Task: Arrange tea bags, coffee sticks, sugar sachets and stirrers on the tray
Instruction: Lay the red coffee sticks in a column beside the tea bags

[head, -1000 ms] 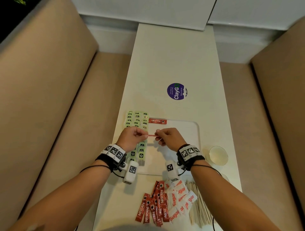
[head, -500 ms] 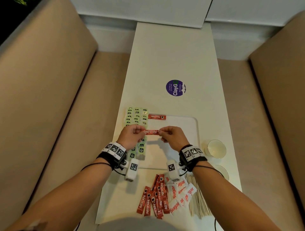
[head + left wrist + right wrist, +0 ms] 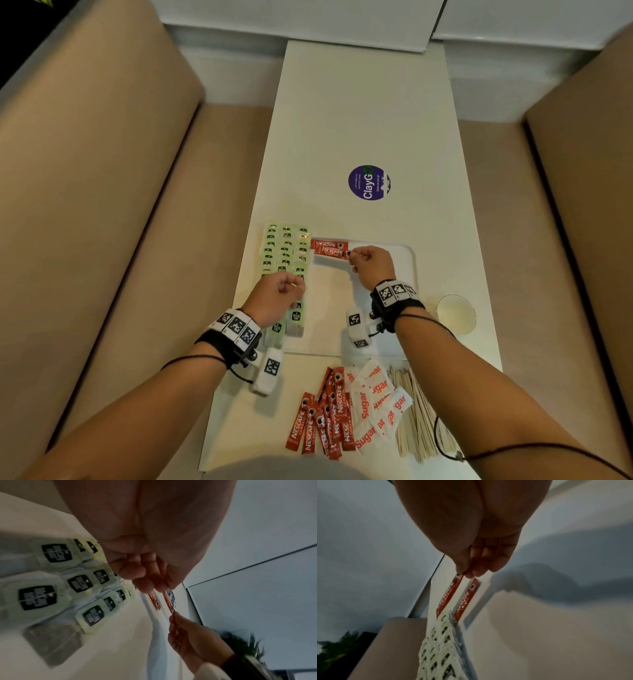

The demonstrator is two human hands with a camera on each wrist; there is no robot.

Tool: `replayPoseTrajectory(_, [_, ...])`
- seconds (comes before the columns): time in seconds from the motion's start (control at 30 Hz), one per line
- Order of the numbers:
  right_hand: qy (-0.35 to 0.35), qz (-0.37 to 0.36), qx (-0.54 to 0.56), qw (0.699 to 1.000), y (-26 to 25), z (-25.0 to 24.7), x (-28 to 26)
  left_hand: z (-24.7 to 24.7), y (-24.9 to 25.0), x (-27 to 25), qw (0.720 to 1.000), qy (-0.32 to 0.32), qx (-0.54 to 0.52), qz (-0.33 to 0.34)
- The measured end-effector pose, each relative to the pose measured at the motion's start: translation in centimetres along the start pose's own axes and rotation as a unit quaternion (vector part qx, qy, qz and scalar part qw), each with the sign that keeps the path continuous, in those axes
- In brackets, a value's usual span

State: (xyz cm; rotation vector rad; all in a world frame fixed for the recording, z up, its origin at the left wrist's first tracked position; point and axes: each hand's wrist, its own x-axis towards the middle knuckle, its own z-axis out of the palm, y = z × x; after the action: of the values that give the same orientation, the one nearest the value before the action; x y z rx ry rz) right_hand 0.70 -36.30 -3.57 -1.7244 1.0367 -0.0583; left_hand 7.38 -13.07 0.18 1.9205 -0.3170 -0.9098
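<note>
Head view: a white tray (image 3: 409, 270) sits on a long pale table (image 3: 359, 120) between two beige benches. Green tea bags (image 3: 286, 253) lie in neat rows along the tray's left side. At the far edge, one coffee stick (image 3: 329, 244) lies flat. The right hand (image 3: 373, 263) pinches the right end of a second stick (image 3: 334, 253) just near of the first, slightly askew and perhaps overlapping it. The left hand (image 3: 279, 294) hovers over the tea bags, fingers loosely curled, holding nothing. Near the person, off the tray, lie spare sticks (image 3: 322, 418), sugar sachets (image 3: 373, 401) and wooden stirrers (image 3: 416, 418). A cup (image 3: 456, 313) stands to the right of the tray.

Left wrist view: the left hand (image 3: 147, 573) has its fingers drawn in, empty, above the tea bags (image 3: 56, 582). Beyond it, the right hand (image 3: 192, 641) grips the second stick (image 3: 169, 601) by one end.

Right wrist view: thumb and fingertips (image 3: 471, 573) press together on the end of the second stick (image 3: 449, 596), with the first stick (image 3: 466, 599) alongside and the tea bags (image 3: 436, 649) beyond.

Risks: held by one end only, the light stick could swing and land crooked or on top of its neighbour. Its free end could nudge the nearest tea bags out of line. The left hand, low over the rows, could also brush them.
</note>
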Motion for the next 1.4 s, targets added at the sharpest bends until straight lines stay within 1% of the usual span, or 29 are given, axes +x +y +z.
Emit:
replayPoseTrajectory(0.13, [0.004, 0.025, -0.046, 0.999, 0.6, 1.1, 1.4, 0.0, -2.0, -1.4, 0.993, -0.101, 0.067, 0.012])
replayPoseTrajectory(0.2, [0.002, 0.031, -0.061, 0.998, 0.7, 1.4, 1.7, 0.1, -3.2, -2.1, 0.988, -0.129, 0.081, 0.013])
replayPoseTrajectory(0.3, [0.001, 0.04, -0.087, 0.995, 0.6, 1.6, 1.8, 0.0, -4.8, -2.8, 0.984, -0.151, 0.089, 0.011])
replayPoseTrajectory(0.4, [0.01, 0.049, -0.091, 0.995, 0.5, 1.9, 1.9, -0.1, -5.7, -3.1, 0.98, -0.16, 0.115, 0.017])
replayPoseTrajectory(0.53, [0.015, 0.051, -0.104, 0.993, 0.5, 2.3, 2.0, -0.1, -5.6, -2.9, 0.976, -0.163, 0.137, 0.032])
replayPoseTrajectory(0.87, [0.019, 0.067, -0.099, 0.993, 0.4, 2.5, 2.1, 0.1, -5.2, -2.6, 0.98, -0.159, 0.119, 0.031])
replayPoseTrajectory(1.13, [0.018, 0.053, -0.097, 0.994, 0.1, 1.9, 1.1, 0.1, -5.6, -3.1, 0.978, -0.15, 0.138, 0.039])
replayPoseTrajectory(1.23, [-0.016, 0.028, -0.085, 0.996, 0.9, 1.5, -0.4, 0.1, -6.1, -3.4, 0.977, -0.146, 0.151, 0.043])
replayPoseTrajectory(1.33, [-0.078, -0.015, -0.089, 0.993, 1.8, 0.7, -3.3, 0.3, -6.6, -4.0, 0.973, -0.15, 0.167, 0.049])
replayPoseTrajectory(1.4, [-0.12, -0.03, -0.107, 0.986, 2.4, -0.1, -5.7, 0.6, -6.7, -4.6, 0.969, -0.16, 0.181, 0.048])
